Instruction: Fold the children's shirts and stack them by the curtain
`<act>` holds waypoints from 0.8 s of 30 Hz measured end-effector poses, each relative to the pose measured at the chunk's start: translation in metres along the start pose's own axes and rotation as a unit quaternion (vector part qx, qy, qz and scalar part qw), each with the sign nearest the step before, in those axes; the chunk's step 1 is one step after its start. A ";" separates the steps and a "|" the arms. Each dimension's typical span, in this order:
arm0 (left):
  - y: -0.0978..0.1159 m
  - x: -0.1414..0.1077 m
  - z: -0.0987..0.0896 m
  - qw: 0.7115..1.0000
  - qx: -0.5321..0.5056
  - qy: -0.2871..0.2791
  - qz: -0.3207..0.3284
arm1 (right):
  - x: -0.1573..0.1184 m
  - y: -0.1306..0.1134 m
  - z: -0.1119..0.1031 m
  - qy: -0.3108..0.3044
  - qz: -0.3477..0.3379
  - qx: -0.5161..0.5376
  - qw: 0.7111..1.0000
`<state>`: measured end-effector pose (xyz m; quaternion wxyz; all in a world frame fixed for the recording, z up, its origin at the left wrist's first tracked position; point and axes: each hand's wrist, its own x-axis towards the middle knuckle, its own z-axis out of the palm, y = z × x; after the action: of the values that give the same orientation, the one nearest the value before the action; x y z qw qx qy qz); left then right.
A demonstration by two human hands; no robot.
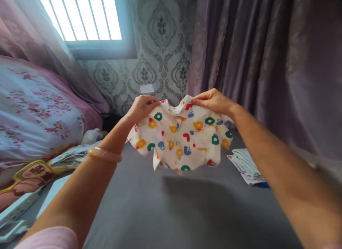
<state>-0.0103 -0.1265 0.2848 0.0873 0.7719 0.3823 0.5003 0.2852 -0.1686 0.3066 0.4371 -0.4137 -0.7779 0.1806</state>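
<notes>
A small white short-sleeved shirt (181, 138) hangs in the air, spread out by its shoulders. Its print is of red, green, yellow and blue shapes, and the collar is at the top. My left hand (144, 105) pinches the shoulder on the left of the collar. On the other side of the collar, my right hand (215, 100) pinches the opposite shoulder. The lower hem dangles loose above the grey surface (133, 209), where a dark shadow falls.
Folded clothes (245, 167) lie in a pile at the right, partly behind my right forearm. To the left are floral bedding (45, 113), a plush toy (92, 136), a yellow printed item (33, 174) and a white power strip (20, 208). Purple curtains (240, 56) hang behind.
</notes>
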 end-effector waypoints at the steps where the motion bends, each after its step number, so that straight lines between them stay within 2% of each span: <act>1: -0.003 0.002 0.002 0.999 0.026 0.025 0.008 | 0.005 0.004 0.002 0.013 -0.018 -0.014 1.000; 3: -0.009 0.005 0.004 0.995 0.057 0.084 0.014 | 0.012 0.011 0.004 0.051 -0.049 -0.053 0.996; 5: -0.010 0.005 0.003 0.989 0.089 0.119 0.014 | 0.014 0.015 0.004 0.103 -0.072 -0.120 0.985; 9: -0.003 -0.003 0.000 0.979 0.130 0.152 0.023 | 0.007 0.010 0.007 0.171 -0.109 -0.236 0.950; 14: 0.020 -0.024 -0.005 0.965 0.187 0.180 0.031 | -0.009 -0.009 0.013 0.208 -0.132 -0.287 0.926; 17: 0.034 -0.041 -0.021 0.940 0.291 0.165 0.071 | -0.027 -0.022 0.009 0.211 -0.139 -0.322 0.912; 20: 0.050 -0.056 -0.046 0.903 0.382 0.157 0.121 | -0.047 -0.040 -0.001 0.198 -0.149 -0.335 0.909; 22: 0.064 -0.061 -0.064 0.890 0.399 0.162 0.149 | -0.058 -0.056 -0.010 0.178 -0.168 -0.320 0.915; 24: 0.078 -0.059 -0.081 0.893 0.382 0.163 0.172 | -0.061 -0.072 -0.018 0.149 -0.173 -0.271 0.935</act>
<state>-0.0514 -0.2408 0.3229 -0.3652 0.7072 0.4144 0.4413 0.2821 -0.2622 0.3305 0.4438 -0.3973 -0.7831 -0.1788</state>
